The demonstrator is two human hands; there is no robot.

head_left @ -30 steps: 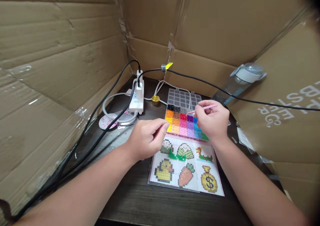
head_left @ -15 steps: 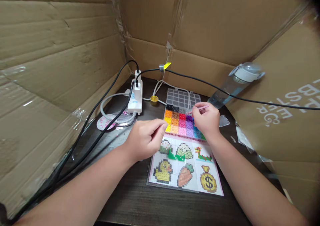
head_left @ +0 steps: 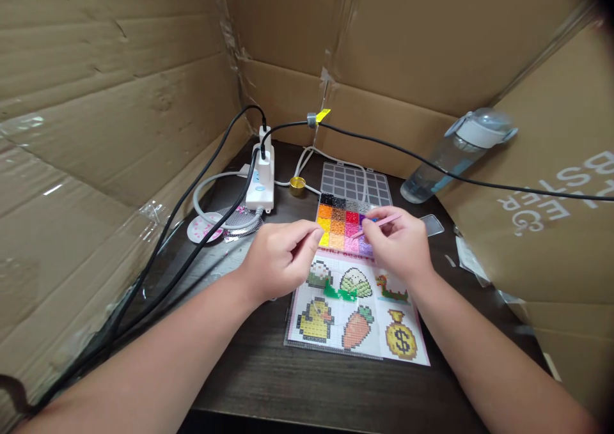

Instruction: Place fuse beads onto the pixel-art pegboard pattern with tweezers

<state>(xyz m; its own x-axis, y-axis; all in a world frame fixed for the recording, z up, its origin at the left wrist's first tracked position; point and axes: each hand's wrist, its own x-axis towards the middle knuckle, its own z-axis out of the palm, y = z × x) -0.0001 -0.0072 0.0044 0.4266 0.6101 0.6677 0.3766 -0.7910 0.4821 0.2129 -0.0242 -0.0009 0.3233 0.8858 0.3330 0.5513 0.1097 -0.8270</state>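
Observation:
My right hand (head_left: 403, 242) pinches pink tweezers (head_left: 387, 220), their tips over the pink beads of the open bead box (head_left: 338, 223). The box holds small beads sorted by colour in compartments. My left hand (head_left: 281, 261) is closed in a pinch at the box's left side; whatever it holds, if anything, is too small to make out. Below both hands lies a pattern sheet (head_left: 384, 339) printed with a duck, a carrot, a money bag and other pictures. A patch of green beads (head_left: 340, 291) sits over the sheet, and a gridded edge shows along its lower left.
A white power strip (head_left: 260, 191) with black cables (head_left: 211, 226) stands at left, beside a round dish with pink bits (head_left: 204, 228). A small gold cup (head_left: 297, 186) is behind. At right leans a water bottle (head_left: 446, 159). Cardboard walls (head_left: 398, 50) enclose the table.
My right hand has shifted slightly right and down, bringing the tweezer tips from the red beads to the pink ones. My left hand keeps nearly the same place and pinch.

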